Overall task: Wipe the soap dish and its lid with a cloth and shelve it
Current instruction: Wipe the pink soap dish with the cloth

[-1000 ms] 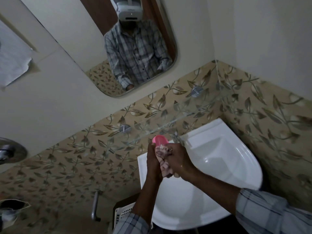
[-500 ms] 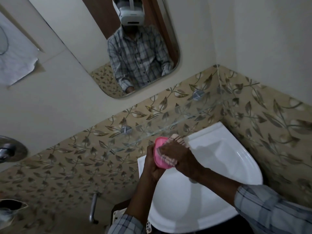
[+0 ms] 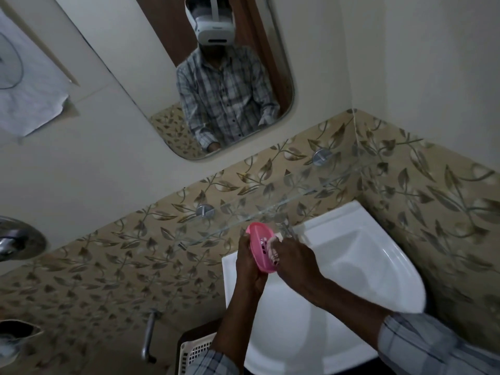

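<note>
I hold a pink oval soap dish (image 3: pixel 260 246) on edge over the back-left corner of the white sink (image 3: pixel 351 266). My left hand (image 3: pixel 247 269) grips it from behind and below. My right hand (image 3: pixel 293 262) presses a bunched pale pink cloth (image 3: pixel 272 246) against its inner face, which has small drain holes. A clear glass shelf (image 3: pixel 270 209) runs along the tiled wall just above the dish. I see no separate lid.
A mirror (image 3: pixel 189 77) hangs above the shelf and reflects a person in a checked shirt. Two metal brackets, one on the left (image 3: pixel 204 211) and one on the right (image 3: pixel 321 156), hold the shelf. A white perforated basket (image 3: pixel 193 353) stands below the sink at left, next to a metal pipe (image 3: pixel 148 338).
The dish has turned so that more of its pink inner face shows, and the cloth in my right hand has slid from its lower end to its right edge.
</note>
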